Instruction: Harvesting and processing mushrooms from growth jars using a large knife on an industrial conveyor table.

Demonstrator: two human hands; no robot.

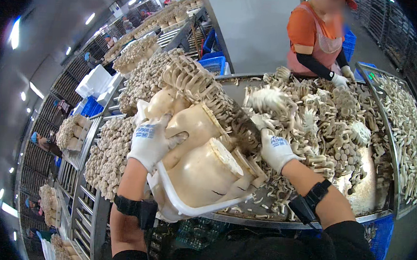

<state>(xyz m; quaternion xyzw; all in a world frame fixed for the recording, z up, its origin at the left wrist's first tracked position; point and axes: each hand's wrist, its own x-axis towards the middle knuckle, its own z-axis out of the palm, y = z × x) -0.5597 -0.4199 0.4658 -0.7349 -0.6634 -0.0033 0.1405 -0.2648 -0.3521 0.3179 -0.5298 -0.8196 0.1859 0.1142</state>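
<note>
A tilted white plastic crate (175,195) holds several cream mushroom-growing bottles (201,170), leaning toward the worktable. My gloved left hand (148,142) grips the crate's left side, its thumb and a finger lying against a bottle. My gloved right hand (275,151) is closed around the end of a long dark knife blade (246,125); the handle is hidden in the glove. The blade lies along the bottle tops, beside a row of grey-brown mushrooms (197,83) still standing on them. A loose mushroom cluster (271,99) just beyond the blade is blurred by motion.
Cut mushrooms (319,133) pile on the metal worktable (378,190). A co-worker (316,36) in orange handles mushrooms across it. At right is a trough of mushrooms (402,129). Full crates line a roller conveyor (86,201) at left. Blue crates (381,238) stand below the table.
</note>
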